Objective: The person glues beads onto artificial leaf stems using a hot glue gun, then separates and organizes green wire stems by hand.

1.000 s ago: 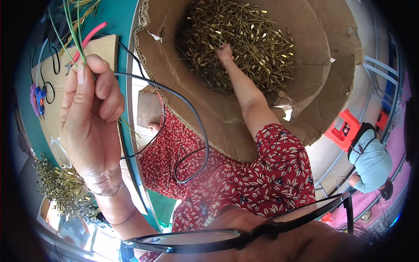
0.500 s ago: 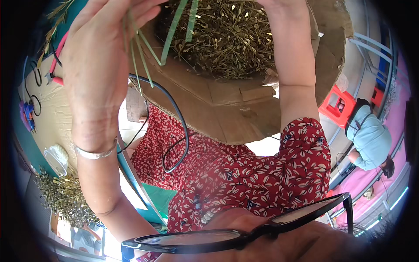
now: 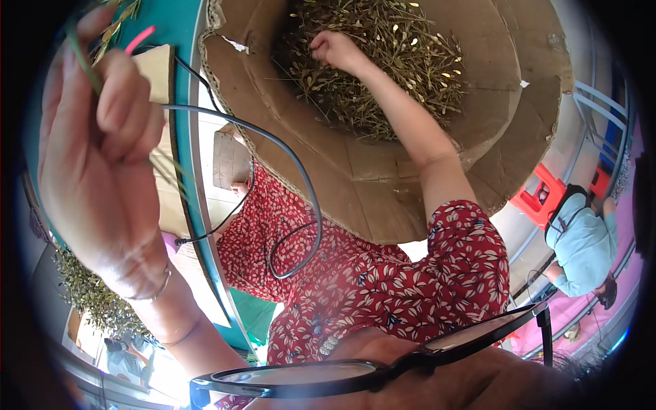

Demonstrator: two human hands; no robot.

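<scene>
My left hand (image 3: pixel 102 150), raised at the left, has its fingers curled around thin green stem-like strips (image 3: pixel 85 61). More of their narrow ends show below the fingers, blurred. My right hand (image 3: pixel 335 51) reaches into a large round cardboard container (image 3: pixel 369 205). Its fingers are closed at the left side of a heap of brown-gold leafy sprigs (image 3: pixel 389 75); what they pinch, if anything, cannot be made out.
A black cable (image 3: pixel 301 171) loops between the container and the teal-edged table (image 3: pixel 181 143). A leafy bunch (image 3: pixel 92 294) is at lower left. On the right are a red stool (image 3: pixel 540 198) and a bent-over person in light blue (image 3: pixel 581 239).
My left hand has moved left and down with the green strips, away from the container's rim. My right hand has come into view inside the container, among the sprigs.
</scene>
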